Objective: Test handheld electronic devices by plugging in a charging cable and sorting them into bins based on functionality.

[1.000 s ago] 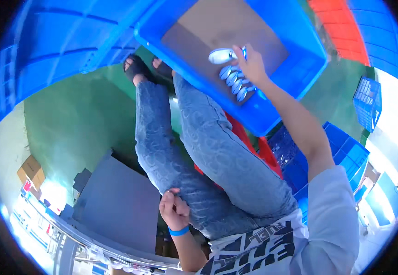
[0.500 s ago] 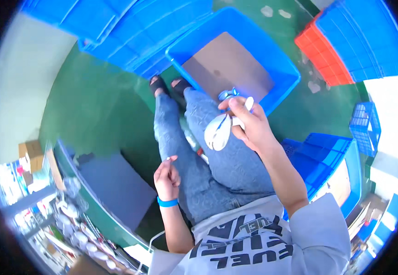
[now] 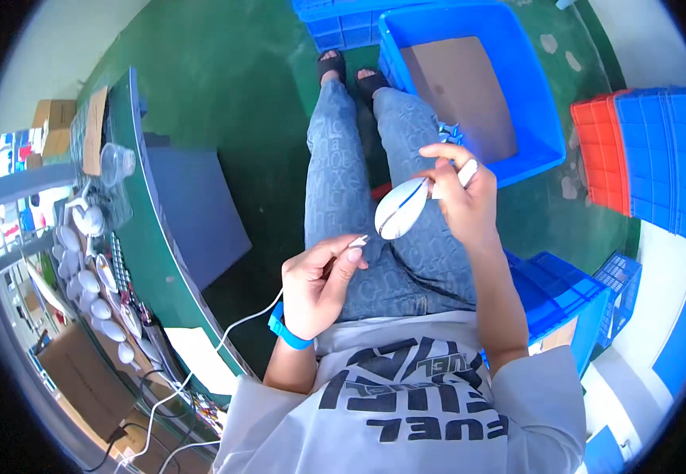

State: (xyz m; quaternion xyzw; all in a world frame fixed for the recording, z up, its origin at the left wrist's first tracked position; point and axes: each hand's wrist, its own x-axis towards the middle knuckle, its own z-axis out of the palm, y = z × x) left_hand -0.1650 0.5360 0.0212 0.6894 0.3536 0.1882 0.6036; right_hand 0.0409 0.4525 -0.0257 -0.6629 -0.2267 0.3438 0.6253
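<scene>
My right hand (image 3: 473, 205) grips a white oval device (image 3: 401, 210) by its short handle. A dark blue seam runs along the oval body, which is tilted over my lap. Lower and to the left, my left hand (image 3: 311, 280) pinches the small plug (image 3: 360, 241) of a white cable (image 3: 254, 316) between thumb and fingers. Its tip points toward the oval device, with a small gap between them. From my left hand the cable trails back across the workbench (image 3: 153, 197) on the left.
Several white oval pieces (image 3: 99, 308) lie on the bench near a clear plastic container (image 3: 118, 163) and cardboard boxes (image 3: 78, 371). Ahead stands a blue bin (image 3: 544, 95) with cardboard (image 3: 469, 87) and small blue parts (image 3: 450, 133) inside. Red and blue crates (image 3: 604, 150) stand at right.
My left hand has come up nearer the device and now holds the cable plug. My right hand has turned the oval device to a different tilt. The whole view has swung round.
</scene>
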